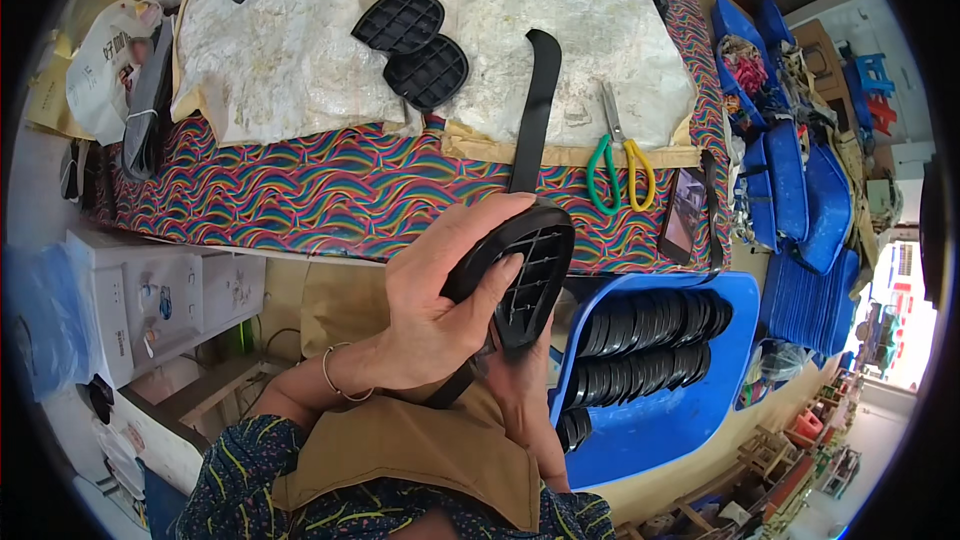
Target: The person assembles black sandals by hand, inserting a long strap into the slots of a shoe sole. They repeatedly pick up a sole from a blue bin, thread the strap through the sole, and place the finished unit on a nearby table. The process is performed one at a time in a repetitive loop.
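My left hand [425,300], with a bangle at its wrist, grips a black heel-shaped piece [540,265]. Its thumb presses on the grid of ribs inside the piece, and its other fingers wrap the outer side. Behind and below the piece is my right hand [522,380]; its fingers are hidden, so its hold cannot be made out. A long black strap [538,105] runs from the table down behind the piece, and a dark strip shows again below, near my right wrist. To the right of the strap lie scissors [622,165] with one green and one yellow handle.
Several similar black pieces [428,72] lie on the whitish sheet [290,60] over a wavy-patterned tablecloth [300,180]. A phone [685,212] rests at the table's right edge. Below, a blue bin [660,440] holds rows of black pieces. White boxes [165,305] stand at left.
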`<control>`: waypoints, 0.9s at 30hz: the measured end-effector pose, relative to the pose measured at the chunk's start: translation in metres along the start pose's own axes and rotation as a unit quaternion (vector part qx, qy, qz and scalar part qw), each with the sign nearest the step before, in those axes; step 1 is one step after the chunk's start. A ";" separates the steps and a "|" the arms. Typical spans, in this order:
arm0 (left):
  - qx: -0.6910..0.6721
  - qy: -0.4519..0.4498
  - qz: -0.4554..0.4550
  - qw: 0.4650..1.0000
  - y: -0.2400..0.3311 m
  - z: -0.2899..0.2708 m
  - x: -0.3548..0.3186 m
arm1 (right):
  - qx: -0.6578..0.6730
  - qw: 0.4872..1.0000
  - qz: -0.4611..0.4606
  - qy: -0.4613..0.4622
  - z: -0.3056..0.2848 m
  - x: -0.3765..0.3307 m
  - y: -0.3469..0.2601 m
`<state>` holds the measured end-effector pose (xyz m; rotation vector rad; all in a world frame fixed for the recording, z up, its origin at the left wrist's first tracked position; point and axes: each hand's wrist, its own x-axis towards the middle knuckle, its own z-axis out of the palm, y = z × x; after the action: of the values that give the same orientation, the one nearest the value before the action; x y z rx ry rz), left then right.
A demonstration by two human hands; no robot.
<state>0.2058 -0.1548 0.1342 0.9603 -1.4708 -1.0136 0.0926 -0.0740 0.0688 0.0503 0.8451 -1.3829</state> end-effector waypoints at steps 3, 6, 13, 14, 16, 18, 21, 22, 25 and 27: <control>0.017 -0.006 0.035 0.999 -0.001 -0.002 -0.001 | -0.050 0.997 -0.052 -0.032 -0.004 0.004 0.001; 0.036 -0.006 0.046 0.998 0.001 -0.005 -0.002 | -0.111 0.985 -0.102 -0.085 -0.011 0.003 -0.003; 0.028 -0.012 0.065 0.997 0.009 -0.010 -0.003 | -0.126 0.982 -0.128 -0.060 -0.017 -0.010 -0.009; 0.031 -0.011 0.062 0.998 0.010 -0.011 -0.004 | -0.137 0.979 -0.126 -0.087 -0.019 -0.012 -0.011; 0.035 -0.010 0.057 0.998 0.010 -0.013 -0.005 | -0.159 0.970 -0.122 -0.141 -0.020 -0.015 -0.016; 0.021 0.003 0.043 0.999 0.008 -0.012 -0.007 | -0.227 0.937 -0.174 -0.200 -0.004 -0.021 -0.022; 0.017 -0.001 0.045 0.999 0.004 -0.012 -0.007 | -0.374 0.897 -0.174 -0.160 0.005 -0.035 -0.028; 0.019 -0.005 0.050 0.999 0.003 -0.012 -0.007 | -0.430 0.880 -0.160 -0.126 0.004 -0.039 -0.030; 0.007 0.000 0.033 0.999 0.000 -0.011 -0.008 | -0.560 0.784 -0.241 -0.116 0.006 -0.042 -0.032; -0.005 0.005 0.035 0.999 -0.001 -0.010 -0.008 | -0.603 0.741 -0.277 -0.105 0.006 -0.043 -0.031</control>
<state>0.2170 -0.1491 0.1314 0.8991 -1.4792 -0.9634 0.0712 -0.0485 0.1100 -1.4430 1.4894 -1.0757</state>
